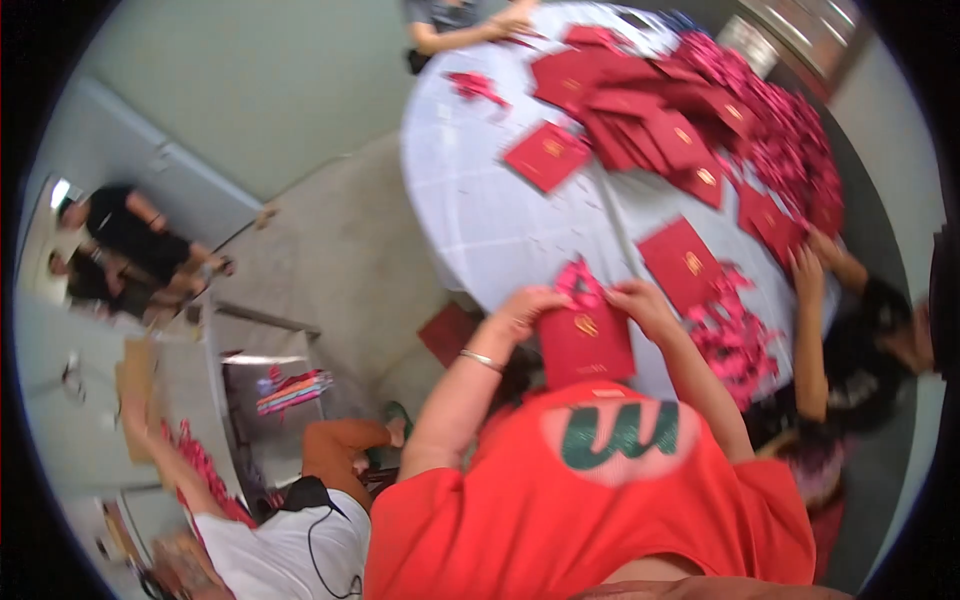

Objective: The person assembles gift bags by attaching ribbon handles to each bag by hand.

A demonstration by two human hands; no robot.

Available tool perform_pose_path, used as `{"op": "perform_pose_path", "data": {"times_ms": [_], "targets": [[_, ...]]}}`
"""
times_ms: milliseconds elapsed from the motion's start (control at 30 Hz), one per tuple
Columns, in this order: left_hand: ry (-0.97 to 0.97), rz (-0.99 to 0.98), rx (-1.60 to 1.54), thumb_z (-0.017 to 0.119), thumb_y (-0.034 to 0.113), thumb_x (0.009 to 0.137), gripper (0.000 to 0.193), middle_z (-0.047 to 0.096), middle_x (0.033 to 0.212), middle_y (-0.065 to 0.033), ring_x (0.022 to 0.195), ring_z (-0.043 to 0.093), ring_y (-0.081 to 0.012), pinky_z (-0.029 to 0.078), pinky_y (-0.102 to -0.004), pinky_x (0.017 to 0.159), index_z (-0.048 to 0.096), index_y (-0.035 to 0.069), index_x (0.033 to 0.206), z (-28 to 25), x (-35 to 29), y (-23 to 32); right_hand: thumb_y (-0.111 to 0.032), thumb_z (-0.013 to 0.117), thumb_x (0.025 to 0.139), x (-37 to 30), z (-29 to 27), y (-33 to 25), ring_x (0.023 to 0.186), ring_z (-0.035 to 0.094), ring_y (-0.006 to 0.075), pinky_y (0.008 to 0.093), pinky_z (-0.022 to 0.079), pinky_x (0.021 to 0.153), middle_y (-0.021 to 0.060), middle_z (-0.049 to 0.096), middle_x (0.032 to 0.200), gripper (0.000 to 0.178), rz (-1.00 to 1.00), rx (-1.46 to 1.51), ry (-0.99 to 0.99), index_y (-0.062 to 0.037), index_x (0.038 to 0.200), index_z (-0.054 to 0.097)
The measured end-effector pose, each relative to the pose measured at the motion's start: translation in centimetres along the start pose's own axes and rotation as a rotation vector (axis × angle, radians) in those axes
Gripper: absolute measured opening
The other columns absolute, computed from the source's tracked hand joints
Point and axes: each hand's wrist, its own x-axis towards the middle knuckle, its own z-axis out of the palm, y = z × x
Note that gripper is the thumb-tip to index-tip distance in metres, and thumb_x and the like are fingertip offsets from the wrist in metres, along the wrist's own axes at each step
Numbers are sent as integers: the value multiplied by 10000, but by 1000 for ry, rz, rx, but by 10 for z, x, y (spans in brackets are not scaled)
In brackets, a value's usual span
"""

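Observation:
In front of my chest, at the table's near edge, is a flat red packet point(588, 348), perhaps a gift bag, with a gold emblem. A bright pink ribbon point(578, 280) stands in loops at its top. My left hand point(528, 308) pinches the ribbon from the left, a bracelet on its wrist. From the other side my right hand point(643, 306) closes on the ribbon, fingers partly hidden. Right of my hands lies another red packet point(678, 262), beside a loose heap of pink ribbons point(733, 345).
The round table point(465, 220) has a white cloth. A pile of red packets point(640, 115) and a large ribbon heap point(790, 140) lie at its far right. Co-workers' hands reach in at right point(815, 260) and far side point(510, 25). A person in white point(290, 550) sits left.

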Motion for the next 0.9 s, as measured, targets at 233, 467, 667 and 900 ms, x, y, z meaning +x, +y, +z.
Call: {"op": "perform_pose_path", "data": {"times_ms": [233, 467, 667, 900], "targets": [[88, 4, 3, 654, 81, 844, 153, 694, 882, -119, 777, 667, -167, 544, -272, 731, 649, -12, 966, 4, 13, 4, -130, 697, 839, -2, -3, -4, 674, 592, 63, 205, 444, 565, 6, 665, 807, 126, 58, 208, -23, -43, 930, 687], [76, 34, 76, 595, 77, 879, 136, 683, 901, -149, 779, 670, -201, 560, -308, 728, 612, -36, 951, 7, 18, 17, -116, 687, 853, -7, -3, -3, 680, 604, 65, 205, 469, 579, 8, 670, 804, 124, 55, 273, -109, -41, 951, 683], [158, 78, 92, 584, 92, 894, 124, 669, 884, -153, 787, 681, -241, 574, -344, 715, 590, -21, 944, 16, 24, 38, -135, 688, 858, -10, -5, -8, 680, 592, 56, 198, 460, 584, -3, 660, 790, 131, 70, 282, -124, -41, 948, 681], [130, 120, 56, 555, 91, 916, 138, 655, 880, -149, 790, 679, -270, 580, -383, 723, 544, -19, 998, 10, 36, 47, -156, 696, 857, -6, -6, -2, 676, 580, 44, 193, 449, 577, -17, 653, 778, 135, 45, 302, -120, -45, 933, 683]]}}
